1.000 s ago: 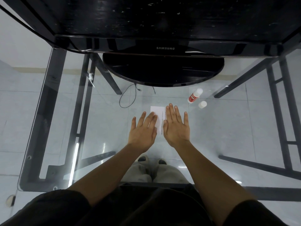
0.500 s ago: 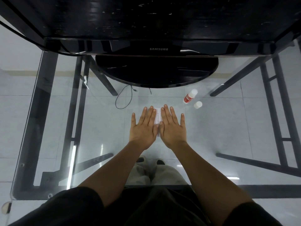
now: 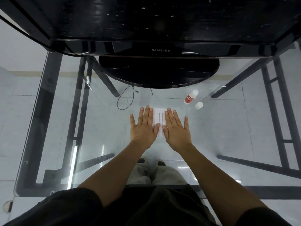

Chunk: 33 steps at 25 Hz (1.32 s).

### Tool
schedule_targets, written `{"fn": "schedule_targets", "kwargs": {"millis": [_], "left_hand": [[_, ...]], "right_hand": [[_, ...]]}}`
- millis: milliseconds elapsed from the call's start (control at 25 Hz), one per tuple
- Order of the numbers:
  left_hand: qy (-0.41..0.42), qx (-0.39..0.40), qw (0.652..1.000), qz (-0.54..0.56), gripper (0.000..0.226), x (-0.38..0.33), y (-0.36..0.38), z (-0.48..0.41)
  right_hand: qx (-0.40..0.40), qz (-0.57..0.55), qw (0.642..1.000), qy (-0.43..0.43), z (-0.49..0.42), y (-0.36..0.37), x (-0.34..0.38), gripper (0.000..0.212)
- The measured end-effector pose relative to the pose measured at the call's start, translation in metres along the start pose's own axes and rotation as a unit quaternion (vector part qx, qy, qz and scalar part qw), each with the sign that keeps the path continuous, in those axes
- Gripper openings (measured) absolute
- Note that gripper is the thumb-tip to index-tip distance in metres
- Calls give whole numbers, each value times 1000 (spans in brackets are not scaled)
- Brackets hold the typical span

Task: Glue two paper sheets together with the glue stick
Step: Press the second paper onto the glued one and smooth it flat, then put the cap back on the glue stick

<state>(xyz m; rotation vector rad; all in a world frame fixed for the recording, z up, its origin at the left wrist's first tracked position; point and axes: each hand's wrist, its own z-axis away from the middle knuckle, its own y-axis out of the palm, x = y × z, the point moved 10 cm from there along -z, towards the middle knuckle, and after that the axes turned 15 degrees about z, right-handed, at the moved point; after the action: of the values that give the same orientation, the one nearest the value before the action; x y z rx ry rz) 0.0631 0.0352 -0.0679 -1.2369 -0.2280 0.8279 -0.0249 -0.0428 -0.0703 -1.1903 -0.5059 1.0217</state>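
A: Where was the paper (image 3: 160, 119) w/ respect to the fingers?

B: Flat on the glass table (image 3: 53, 121), between the two hands. The left hand (image 3: 144, 128) lay palm down on its left part, fingers (image 3: 147, 115) stretched out and spread, gripping nothing. The right hand (image 3: 176, 129) lay the same way on the right part, fingers (image 3: 170, 117) flat and splayed, also gripping nothing.

A: How much paper showed?

B: Only a narrow white strip w/ lines of print running lengthwise, plus the far edge past the fingertips. Couldn't tell one sheet from two.

A: Thumbs?

B: Both on the strip, tips close, approx. side by side near its near end.

A: Glue stick?

B: The glue stick (image 3: 190, 97) lay on its side, red label up, beyond and to the right of the right hand, well apart from the paper. Its cap (image 3: 198, 105) stood off it, just beside, on the glass.

A: Containers?

B: Only the stick's tube, uncapped; contents too small to see.

A: Anything else?

B: A black monitor (image 3: 159, 30) at the far edge, its round base (image 3: 158, 72) behind the paper.
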Motion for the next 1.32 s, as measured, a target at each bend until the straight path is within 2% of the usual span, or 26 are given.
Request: {"fn": "schedule_targets", "kwargs": {"millis": [200, 360, 520, 720, 960, 1080, 1160, 1320], "left_hand": [[84, 39, 992, 89, 72, 8, 0, -2], [130, 67, 989, 38, 76, 23, -1, 3], [141, 69, 988, -13, 77, 27, -4, 1], [138, 77, 987, 18, 76, 27, -5, 1], [86, 85, 978, 169, 71, 20, -12, -1], [66, 38, 963, 258, 64, 17, -28, 0], [72, 2, 953, 295, 62, 11, -40, 0], [107, -8, 944, 312, 61, -25, -49, -3]], "right_hand": [[17, -12, 999, -36, 6, 4, -6, 66], [14, 9, 999, -42, 5, -1, -5, 67], [10, 28, 998, -48, 3, -6, 1, 66], [17, 1, 998, -53, 1, -5, 0, 66], [18, -94, 994, -59, 0, -15, -1, 64], [-10, -124, 991, -42, 7, -25, -7, 64], [-16, -130, 991, -21, 15, -24, -15, 65], [6, -138, 989, 44, 37, -3, -38, 67]]}}
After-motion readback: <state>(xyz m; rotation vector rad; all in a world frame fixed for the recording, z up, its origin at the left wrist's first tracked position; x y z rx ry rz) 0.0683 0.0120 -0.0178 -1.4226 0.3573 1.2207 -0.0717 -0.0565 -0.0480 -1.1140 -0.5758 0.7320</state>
